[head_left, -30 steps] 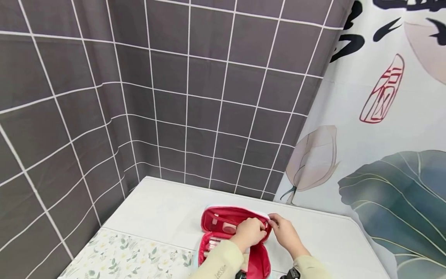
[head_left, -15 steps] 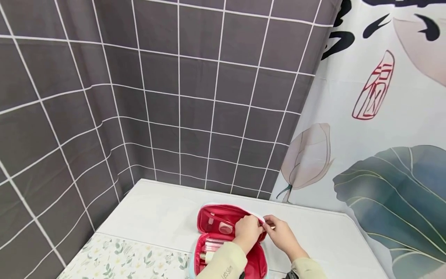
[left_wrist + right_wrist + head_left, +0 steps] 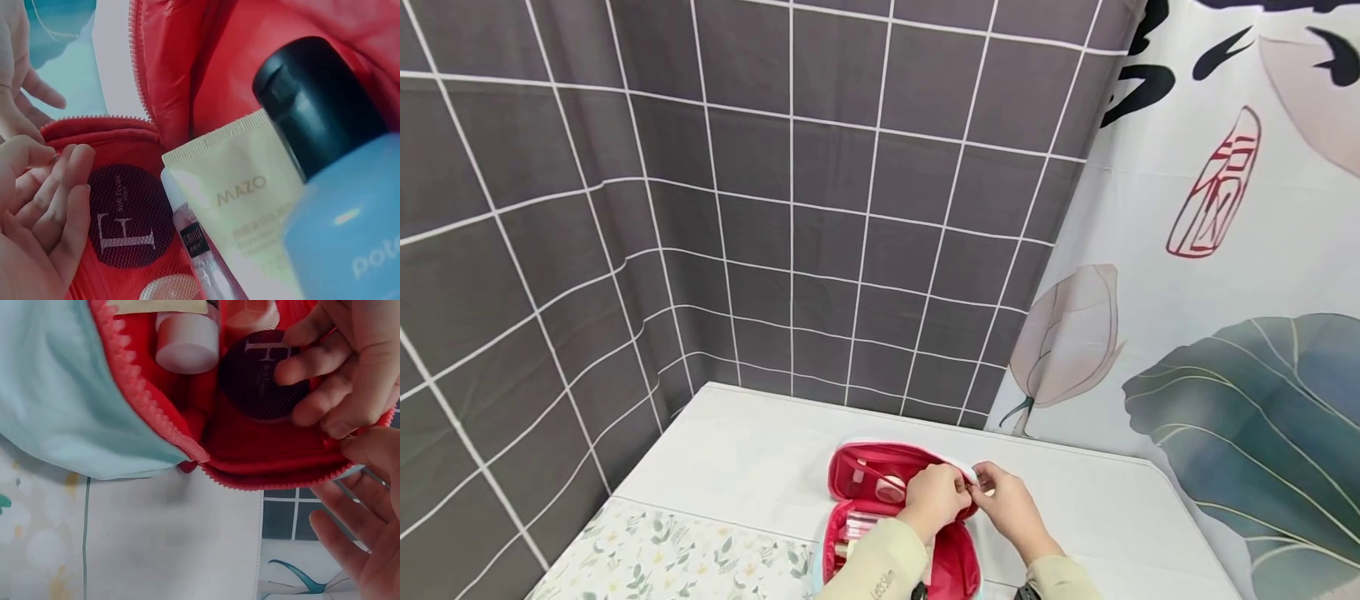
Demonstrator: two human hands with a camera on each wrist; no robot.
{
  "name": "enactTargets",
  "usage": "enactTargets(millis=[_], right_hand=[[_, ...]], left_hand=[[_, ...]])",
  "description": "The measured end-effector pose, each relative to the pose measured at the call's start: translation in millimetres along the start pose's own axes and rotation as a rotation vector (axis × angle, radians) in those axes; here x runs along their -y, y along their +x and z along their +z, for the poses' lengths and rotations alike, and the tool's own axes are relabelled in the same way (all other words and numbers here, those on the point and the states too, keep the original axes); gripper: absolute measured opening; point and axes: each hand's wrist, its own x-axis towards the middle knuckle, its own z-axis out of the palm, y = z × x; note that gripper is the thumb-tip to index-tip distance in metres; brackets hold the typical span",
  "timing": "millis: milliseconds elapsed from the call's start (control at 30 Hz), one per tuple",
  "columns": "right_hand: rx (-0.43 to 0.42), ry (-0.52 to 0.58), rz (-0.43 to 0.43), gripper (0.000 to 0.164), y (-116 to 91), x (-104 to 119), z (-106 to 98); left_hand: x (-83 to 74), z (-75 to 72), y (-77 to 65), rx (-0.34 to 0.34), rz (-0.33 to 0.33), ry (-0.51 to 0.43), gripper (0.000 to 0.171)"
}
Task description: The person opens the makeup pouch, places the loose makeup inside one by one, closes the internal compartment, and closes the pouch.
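A red-lined, pale blue cosmetic bag [image 3: 957, 560] lies open on the table. My left hand [image 3: 934, 500] is inside the lid's right corner, thumb and index finger pinching a small zipper pull, mostly covered by the fingertips. Around that corner's edge my right hand [image 3: 1011, 507] grips the bag, its thumb close to the left fingertips. Behind the lid's mesh sit a dark round compact [image 3: 128, 215] lettered F and a peach round item [image 3: 890, 489]. The lower half holds a cream MAZO tube [image 3: 237, 200], a blue bottle [image 3: 350, 231] with a black cap and a clear bottle [image 3: 209, 262].
The bag stands on a white tabletop [image 3: 760, 450], beside a flower-patterned cloth [image 3: 685, 558] at the left. A grey gridded curtain [image 3: 827, 250] hangs behind the table. To the right is a white curtain [image 3: 1075, 467] with painted leaves.
The head view has shifted slightly. My hands have come closer together at the lid's right corner, and that corner is bent inward a little more. The bag's contents stay put.
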Motion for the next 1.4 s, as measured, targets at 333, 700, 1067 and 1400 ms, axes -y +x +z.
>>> enactTargets(millis=[333,700,1067,1400], right_hand=[[-0.01,-0.193,-0.031,0.011,3.9,3.7,-1.5],[-0.01,-0.238,0.034,0.01,6.8,8.3,0.6],[-0.01,-0.256,0.068,0.012,10.5,8.8,-0.4],[0.017,-0.259,0.078,0.012,11.5,9.0,-2.6]], left_hand=[[4.6,-15.7,-3.5,0.029,0.032,0.007,0.024],[25.8,-23.7,-6.4,0.039,0.031,-0.017,0.023],[53.0,-37.6,-13.3,-0.018,0.108,-0.099,0.021],[70.4,-49.9,-14.7,0.039,0.05,-0.099,0.021]])
